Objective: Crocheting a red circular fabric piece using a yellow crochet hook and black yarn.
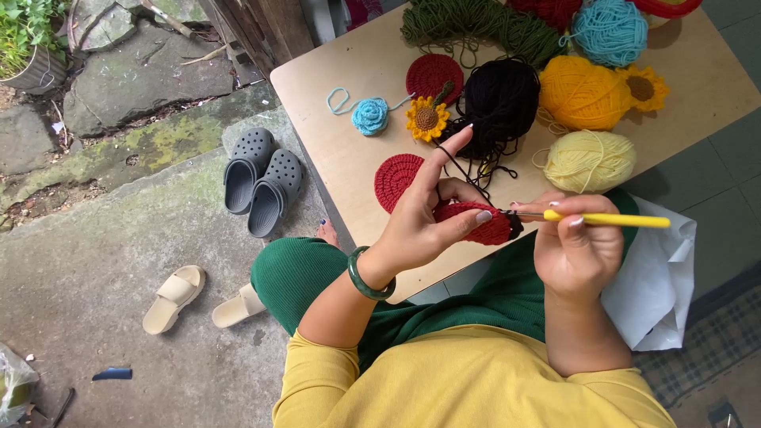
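the right hand is closed around a yellow crochet hook, lying crosswise, tip toward the red crochet piece that the left hand pinches just below the black yarn.

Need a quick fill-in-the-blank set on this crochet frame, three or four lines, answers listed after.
1. The right hand holds a crochet hook with a ____ handle.
2. The left hand pinches a ____ crocheted piece edged in black.
3. The left wrist wears a green ____.
4. The pair of grey clogs stands on the ____, beside the low table.

Missing words: yellow; red; bangle; ground
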